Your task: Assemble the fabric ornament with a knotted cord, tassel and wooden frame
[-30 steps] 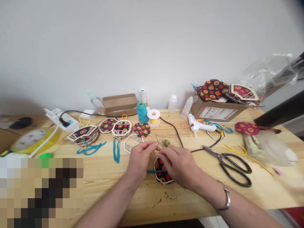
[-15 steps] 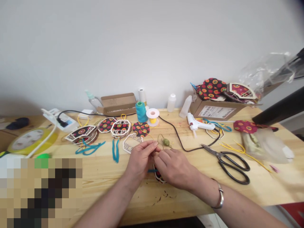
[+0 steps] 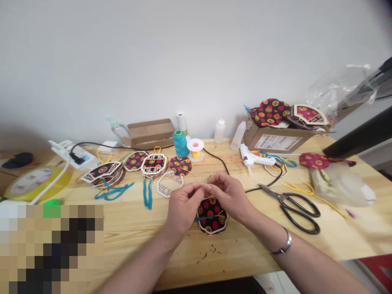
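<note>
My left hand (image 3: 185,204) and my right hand (image 3: 231,196) meet fingertip to fingertip over the table, both closed in a pinch. Between them is a thin olive cord (image 3: 209,178); only a small bit of it shows behind the fingers. Just under my hands lies a black fabric piece (image 3: 212,218) with red and orange flower dots and a pale wooden rim. A short blue cord (image 3: 200,219) and a yellow thread end rest on that piece. My right hand hides the olive bead-like ball.
Beyond my hands stand a teal thread cone (image 3: 181,143) and a yellow thread spool (image 3: 195,150). Fabric ornaments (image 3: 154,164) and a bare wooden frame (image 3: 169,184) lie left. Rightward are a glue gun (image 3: 257,159), black-handled scissors (image 3: 300,210) and a full cardboard box (image 3: 272,141).
My right hand has turned and shifted up and right, its fingers now pointing toward the left hand's. The fabric piece below is uncovered, while the olive ball has gone behind the right hand.
</note>
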A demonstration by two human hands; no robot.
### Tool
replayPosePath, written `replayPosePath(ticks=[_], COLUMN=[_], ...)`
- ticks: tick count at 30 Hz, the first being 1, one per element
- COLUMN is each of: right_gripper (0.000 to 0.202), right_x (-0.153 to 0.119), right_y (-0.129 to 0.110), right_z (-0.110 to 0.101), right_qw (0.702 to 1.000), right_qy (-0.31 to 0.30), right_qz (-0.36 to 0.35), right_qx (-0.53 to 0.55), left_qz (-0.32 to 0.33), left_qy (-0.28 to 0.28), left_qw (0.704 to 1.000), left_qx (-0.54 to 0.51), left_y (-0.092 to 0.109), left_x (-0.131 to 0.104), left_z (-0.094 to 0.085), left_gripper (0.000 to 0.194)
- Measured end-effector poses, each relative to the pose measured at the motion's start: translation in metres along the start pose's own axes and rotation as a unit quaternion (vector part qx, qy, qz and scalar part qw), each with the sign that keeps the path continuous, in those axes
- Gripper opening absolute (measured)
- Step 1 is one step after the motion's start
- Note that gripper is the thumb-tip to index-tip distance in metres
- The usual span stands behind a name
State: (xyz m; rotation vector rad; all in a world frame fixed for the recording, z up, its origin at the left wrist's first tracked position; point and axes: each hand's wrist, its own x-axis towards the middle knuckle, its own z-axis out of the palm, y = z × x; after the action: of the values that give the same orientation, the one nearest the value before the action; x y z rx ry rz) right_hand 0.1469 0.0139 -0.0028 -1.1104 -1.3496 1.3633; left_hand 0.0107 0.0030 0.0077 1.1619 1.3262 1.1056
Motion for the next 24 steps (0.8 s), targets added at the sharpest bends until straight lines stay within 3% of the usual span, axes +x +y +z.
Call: replayPosePath(ticks=[6,12,20,24], right_gripper=[0.016,0.022,0.028,0.03], right_x=[-0.001,0.006,0.021,0.021], right_y=[0.002,0.001,-0.002,-0.005], right_z=[0.0,-0.009,-0.024,-0.025], right_qw=[0.999,0.996,0.988,0.976], right_qy=[0.01,0.046,0.101,0.087], right_qz=[-0.012,-0.014,0.048,0.076], right_qx=[-0.031,-0.071,0.107,0.186], left_qz=[0.011,-0.042,-0.131,-0.153], left_qy=[-0.028,-0.051,-0.114,-0.143], left_qw=[0.999,0.997,0.972,0.957], left_qx=[0.015,-0.04,-0.156,-0.199], left_y=[-0.002,-0.003,-0.004,-0.003], left_x=[0.0,0.0,0.003,0.004], left_z=[0.0,0.0,0.001,0.0], left_gripper=[0.012,0.017,0.021,0.021])
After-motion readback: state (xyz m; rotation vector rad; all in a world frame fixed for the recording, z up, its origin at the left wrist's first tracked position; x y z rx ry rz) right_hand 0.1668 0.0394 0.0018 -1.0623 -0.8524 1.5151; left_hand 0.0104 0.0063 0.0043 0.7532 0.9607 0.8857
